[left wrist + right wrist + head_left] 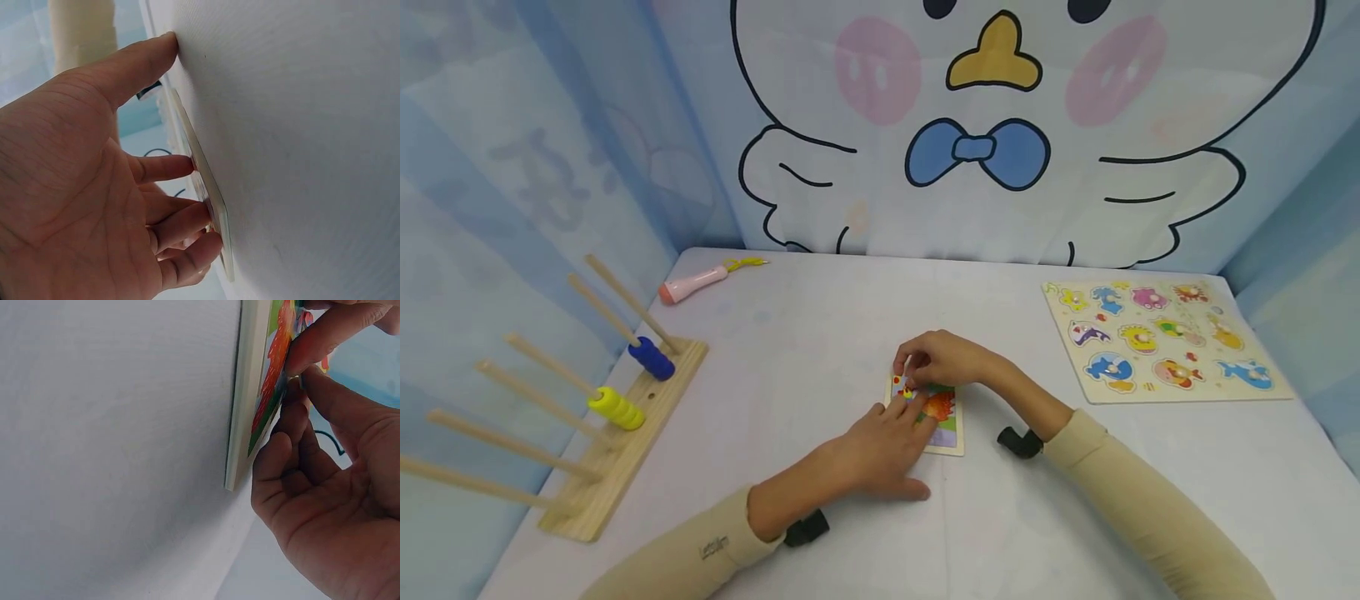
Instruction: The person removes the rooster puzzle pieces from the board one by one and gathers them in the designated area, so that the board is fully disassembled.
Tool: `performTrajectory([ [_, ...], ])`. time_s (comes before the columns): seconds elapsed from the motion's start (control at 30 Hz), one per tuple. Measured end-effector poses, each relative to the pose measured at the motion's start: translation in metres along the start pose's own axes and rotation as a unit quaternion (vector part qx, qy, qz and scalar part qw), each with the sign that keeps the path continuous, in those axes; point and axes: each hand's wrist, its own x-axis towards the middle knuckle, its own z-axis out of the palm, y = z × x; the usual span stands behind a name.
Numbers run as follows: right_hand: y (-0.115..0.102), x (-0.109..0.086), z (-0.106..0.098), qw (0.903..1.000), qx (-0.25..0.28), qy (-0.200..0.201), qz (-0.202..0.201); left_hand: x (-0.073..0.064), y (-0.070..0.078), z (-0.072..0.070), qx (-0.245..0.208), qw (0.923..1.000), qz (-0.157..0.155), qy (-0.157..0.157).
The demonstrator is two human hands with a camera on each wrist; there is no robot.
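A small wooden jigsaw puzzle (950,439) with an orange figure, green and purple lies flat on the table in the head view. My left hand (868,458) rests with its fingertips on the puzzle's left part, thumb stretched out onto the tabletop; the left wrist view shows these fingers (181,228) against the board's face. Over the puzzle's far end, my right hand (953,358) pinches a puzzle piece (898,383) between thumb and curled forefinger. Only a thin edge of that piece shows in the right wrist view, largely hidden by fingers of both hands.
At the left stands a wooden peg rack (587,510) with blue rings (652,358) and yellow rings (617,408). A pink-handled tool (692,285) lies at the back left. A sea-animal peg board (1127,387) lies at the right. A cartoon curtain (880,200) hangs behind the table.
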Motion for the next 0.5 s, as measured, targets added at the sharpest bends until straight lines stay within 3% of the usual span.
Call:
performTrajectory([
  [0.13, 0.002, -0.005, -0.002, 0.9996, 0.023, 0.002, -0.017, 0.000, 0.001, 0.002, -0.001, 1.0000, 0.001, 0.001],
  [0.27, 0.002, -0.020, -0.015, 0.9979, 0.053, 0.030, -0.021, 0.002, 0.000, 0.003, 0.004, 1.0000, -0.001, 0.003],
  [0.4, 0.007, -0.048, -0.037, 0.9951, 0.072, 0.065, 0.017, 0.003, 0.001, 0.003, 0.002, 1.0000, -0.001, 0.004],
  [0.5, 0.020, -0.072, -0.046, 0.9904, 0.092, 0.076, 0.070, 0.003, 0.000, 0.003, -0.001, 1.0000, -0.002, 0.000],
])
